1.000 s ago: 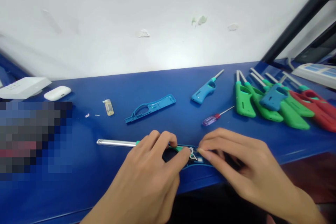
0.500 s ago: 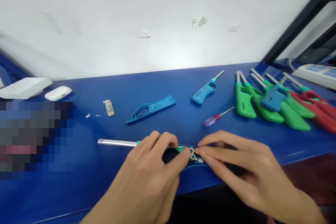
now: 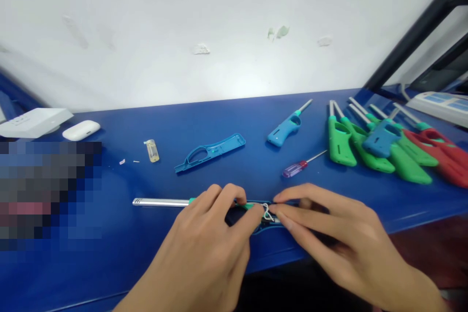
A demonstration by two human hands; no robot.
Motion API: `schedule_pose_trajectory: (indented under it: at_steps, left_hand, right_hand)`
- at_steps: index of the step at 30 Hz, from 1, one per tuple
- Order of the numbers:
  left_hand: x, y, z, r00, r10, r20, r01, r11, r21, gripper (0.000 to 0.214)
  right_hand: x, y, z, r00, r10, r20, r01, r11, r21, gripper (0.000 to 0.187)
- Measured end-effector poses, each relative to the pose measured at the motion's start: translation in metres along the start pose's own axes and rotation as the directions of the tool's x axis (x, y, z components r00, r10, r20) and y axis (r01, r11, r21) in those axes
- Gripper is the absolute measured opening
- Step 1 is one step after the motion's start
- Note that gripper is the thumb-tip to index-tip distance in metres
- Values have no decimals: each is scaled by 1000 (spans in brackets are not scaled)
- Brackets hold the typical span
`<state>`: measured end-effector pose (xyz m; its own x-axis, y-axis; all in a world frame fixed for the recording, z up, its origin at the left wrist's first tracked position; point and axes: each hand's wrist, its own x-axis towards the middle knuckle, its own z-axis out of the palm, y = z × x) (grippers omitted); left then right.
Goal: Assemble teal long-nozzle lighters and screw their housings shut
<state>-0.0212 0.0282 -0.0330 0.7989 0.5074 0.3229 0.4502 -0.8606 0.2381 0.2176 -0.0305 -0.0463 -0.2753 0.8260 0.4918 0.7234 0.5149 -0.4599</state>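
An opened lighter with a long silver nozzle (image 3: 161, 202) lies along the near edge of the blue table (image 3: 109, 263). My left hand (image 3: 208, 248) presses down on its body, fingers curled and thumb beside a thin white wire (image 3: 266, 213). My right hand (image 3: 329, 234) meets it from the right, fingertips pinched at that wire. Most of the lighter's body is hidden under both hands.
Behind lie a blue shell half (image 3: 210, 151), a blue lighter (image 3: 287, 128), a small screwdriver (image 3: 298, 166), a yellowish gas tank (image 3: 152, 150) and a row of green, blue and red lighters (image 3: 387, 144). A white earbud case (image 3: 81, 129) and white box (image 3: 34, 122) sit far left.
My right hand's fingertips have crept left onto the wire. The lighter and its nozzle shifted slightly left.
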Motion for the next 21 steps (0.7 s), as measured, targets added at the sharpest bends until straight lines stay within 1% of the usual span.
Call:
schedule_pose_trajectory:
  at_steps: [3,8,15,19,21]
  left_hand:
    - [1,0,0,1000,10,-8,-10,999,33,44]
    - [1,0,0,1000,-6,22,5,999,35,43]
    - [0,0,-1,1000,-10,23,10,1000,21,44]
    - [0,-1,0,999,-28,21,28,999,33,42]
    - [0,0,1,1000,-19,19,18,999,48,42]
  right_hand:
    - [-2,1,1,1000,-27,-9,27,999,-44,25]
    - [-2,2,2,999,-37,-14,37,998,-53,25]
    - [-2,2,2,998,-53,-16,51,996,-77,26]
    - [-3,2,2,999,-48,-10,48,996,-78,26]
    - [-3,2,2,998,-54,-15,53,996,-77,26]
